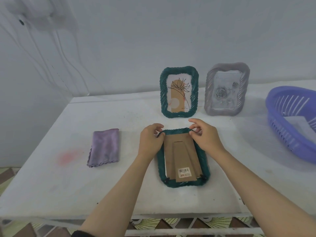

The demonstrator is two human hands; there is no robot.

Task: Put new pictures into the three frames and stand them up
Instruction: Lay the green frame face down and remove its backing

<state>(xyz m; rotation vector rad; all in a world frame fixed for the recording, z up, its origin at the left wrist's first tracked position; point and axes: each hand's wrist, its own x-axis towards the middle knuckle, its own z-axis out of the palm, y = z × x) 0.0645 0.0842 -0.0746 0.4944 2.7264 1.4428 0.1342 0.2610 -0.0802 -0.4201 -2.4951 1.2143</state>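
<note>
While both hands work its far corners, a green frame (183,158) lies face down on the table (51,194), cardboard back (181,156) up. Left hand (150,140) pinches the top-left corner, right hand (204,135) the top-right, fingertips closed on the rim. Left of it lies a purple cloth (104,147). Beyond, a second green frame (179,92) and a grey frame (226,89) stand upright, side by side. Blue basket (280,134) far right.

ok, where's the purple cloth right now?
Head view: the purple cloth lies flat on the white table, left of the face-down green frame that both hands are working on.
</note>
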